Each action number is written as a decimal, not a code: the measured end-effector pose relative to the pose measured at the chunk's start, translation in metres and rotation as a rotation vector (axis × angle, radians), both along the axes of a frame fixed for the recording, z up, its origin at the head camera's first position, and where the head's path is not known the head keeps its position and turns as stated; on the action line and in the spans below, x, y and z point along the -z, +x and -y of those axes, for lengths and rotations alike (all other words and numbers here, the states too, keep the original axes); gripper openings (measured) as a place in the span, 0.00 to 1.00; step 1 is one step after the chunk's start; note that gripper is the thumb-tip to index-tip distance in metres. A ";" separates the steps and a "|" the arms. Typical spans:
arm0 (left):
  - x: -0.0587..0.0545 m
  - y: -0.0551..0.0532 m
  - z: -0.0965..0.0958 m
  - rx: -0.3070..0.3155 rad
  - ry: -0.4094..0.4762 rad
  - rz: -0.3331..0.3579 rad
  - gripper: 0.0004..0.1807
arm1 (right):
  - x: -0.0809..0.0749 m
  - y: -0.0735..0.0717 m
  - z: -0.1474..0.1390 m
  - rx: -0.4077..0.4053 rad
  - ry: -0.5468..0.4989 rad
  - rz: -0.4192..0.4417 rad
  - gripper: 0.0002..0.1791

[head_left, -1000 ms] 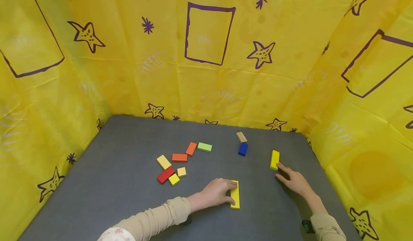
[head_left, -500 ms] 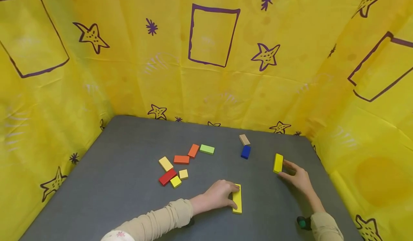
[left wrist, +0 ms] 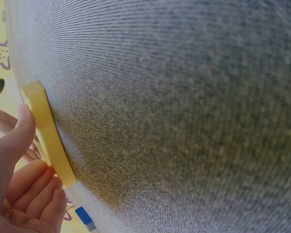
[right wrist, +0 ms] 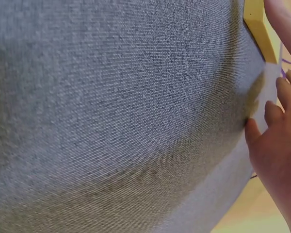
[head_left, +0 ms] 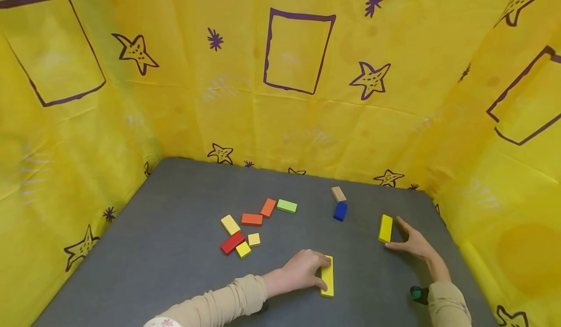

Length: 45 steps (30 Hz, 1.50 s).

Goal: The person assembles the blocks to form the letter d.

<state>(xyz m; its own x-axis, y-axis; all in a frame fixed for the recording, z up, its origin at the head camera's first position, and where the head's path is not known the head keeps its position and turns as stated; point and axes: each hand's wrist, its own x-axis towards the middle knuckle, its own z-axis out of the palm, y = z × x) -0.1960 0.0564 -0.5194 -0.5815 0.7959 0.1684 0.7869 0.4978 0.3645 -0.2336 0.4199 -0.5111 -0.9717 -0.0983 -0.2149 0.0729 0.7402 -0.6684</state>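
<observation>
My left hand holds a long yellow block lying flat on the grey table; its thumb is near one end and the fingertips are near the other. The left wrist view shows that thumb and the curled fingers touching the yellow block. To the right, a second yellow block lies on the table. My right hand is beside it, thumb at its near end and index finger stretched out apart from its right side. In the right wrist view, part of a yellow block shows near the right hand.
Left of centre lie a red block, cream blocks, a small yellow block, orange blocks and a green block. Farther back, a blue block adjoins a tan block. Yellow patterned cloth surrounds the table.
My right hand has shifted to the right side of its yellow block, and the index finger has spread away from it. My left hand stays on the long block. The head view has shifted slightly.
</observation>
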 end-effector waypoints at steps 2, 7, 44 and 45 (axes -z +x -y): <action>0.000 0.000 0.000 0.003 0.001 0.009 0.28 | 0.000 0.000 0.000 -0.020 0.003 0.007 0.59; -0.001 0.000 0.001 0.007 0.003 0.005 0.28 | 0.001 -0.003 0.000 -0.044 0.023 0.024 0.60; 0.002 -0.002 0.002 0.026 0.020 -0.034 0.28 | 0.005 -0.007 0.003 0.033 0.086 -0.036 0.55; 0.002 -0.002 0.002 0.025 0.021 -0.026 0.28 | 0.005 -0.007 0.004 0.033 0.084 -0.038 0.54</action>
